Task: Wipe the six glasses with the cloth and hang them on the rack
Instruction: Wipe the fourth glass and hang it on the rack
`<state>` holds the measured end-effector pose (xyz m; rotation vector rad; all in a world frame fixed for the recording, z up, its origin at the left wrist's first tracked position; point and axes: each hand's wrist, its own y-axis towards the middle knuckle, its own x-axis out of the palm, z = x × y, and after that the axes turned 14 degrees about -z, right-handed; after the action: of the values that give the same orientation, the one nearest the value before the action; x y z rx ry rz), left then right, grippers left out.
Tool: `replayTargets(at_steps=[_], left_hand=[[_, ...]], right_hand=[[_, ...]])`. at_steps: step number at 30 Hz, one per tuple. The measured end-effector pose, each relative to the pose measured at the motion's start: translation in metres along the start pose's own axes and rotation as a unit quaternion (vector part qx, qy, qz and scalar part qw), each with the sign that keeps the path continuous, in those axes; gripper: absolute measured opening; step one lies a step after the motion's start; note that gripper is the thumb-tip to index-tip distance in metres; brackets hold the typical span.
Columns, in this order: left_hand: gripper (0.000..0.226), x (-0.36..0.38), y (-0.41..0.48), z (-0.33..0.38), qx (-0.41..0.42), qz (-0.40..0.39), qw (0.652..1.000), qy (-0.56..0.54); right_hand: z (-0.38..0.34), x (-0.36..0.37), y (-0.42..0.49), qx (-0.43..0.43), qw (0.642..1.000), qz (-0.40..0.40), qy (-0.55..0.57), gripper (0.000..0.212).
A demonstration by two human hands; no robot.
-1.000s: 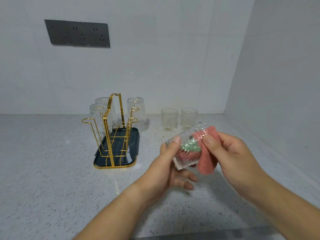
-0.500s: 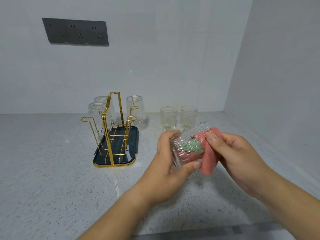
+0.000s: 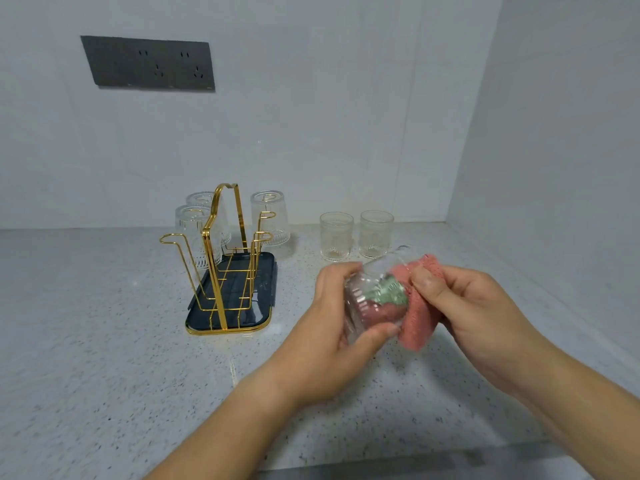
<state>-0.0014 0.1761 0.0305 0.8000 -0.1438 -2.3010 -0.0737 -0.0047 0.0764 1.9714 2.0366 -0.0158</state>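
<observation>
Right of centre, the left hand [image 3: 329,308] grips the tilted glass [image 3: 367,289] and the right hand [image 3: 478,306] pinches the cloth [image 3: 415,325] stuffed inside it, so a hard twist could slip the glass loose.

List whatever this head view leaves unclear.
1. Head view: the cloth stuffed in the held glass is smeared by the ribbed wall and blur, so its depth inside is unclear.
2. The right hand: fingers other than the thumb are hidden by the cloth.
3. The rear hung glass is partly covered by the front hung glass and the rack handle.
4. Both forearms are cut off by the bottom edge.
</observation>
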Motion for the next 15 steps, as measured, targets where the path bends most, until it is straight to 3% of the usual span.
replayTargets(at_steps=[2, 3, 5, 8, 9, 11, 13, 15], left_hand=[[0.061, 0.001, -0.001, -0.006, 0.025, 0.007, 0.996, 0.086], [0.062, 0.002, -0.001, -0.006, 0.022, 0.004, 0.999, 0.049], [0.06, 0.006, 0.002, 0.0, -0.013, -0.01, 0.992, -0.129], [0.062, 0.008, 0.007, 0.01, -0.114, -0.05, 0.903, -0.412], [0.069, 0.006, 0.009, 0.011, -0.132, -0.067, 0.871, -0.468], [0.072, 0.002, 0.009, 0.01, -0.132, -0.065, 0.85, -0.506], [0.063, 0.001, 0.007, 0.01, -0.106, -0.031, 0.875, -0.472], [0.047, 0.002, 0.003, 0.009, -0.059, -0.004, 0.94, -0.337]], right_hand=[[0.002, -0.001, 0.002, 0.013, 0.999, 0.011, 0.039, 0.036], [0.001, -0.001, 0.002, 0.016, 0.999, 0.015, 0.048, 0.036], [-0.001, 0.0, 0.001, 0.017, 0.999, 0.014, 0.047, 0.036], [-0.002, 0.003, -0.003, 0.004, 1.0, 0.008, 0.0, 0.035], [-0.004, 0.005, -0.004, -0.004, 1.0, 0.005, -0.018, 0.035], [-0.005, 0.007, -0.007, -0.02, 0.999, -0.004, -0.037, 0.036], [-0.007, 0.007, -0.007, -0.028, 0.999, -0.01, -0.038, 0.034], [-0.007, 0.006, -0.005, -0.029, 0.999, -0.008, -0.034, 0.035]])
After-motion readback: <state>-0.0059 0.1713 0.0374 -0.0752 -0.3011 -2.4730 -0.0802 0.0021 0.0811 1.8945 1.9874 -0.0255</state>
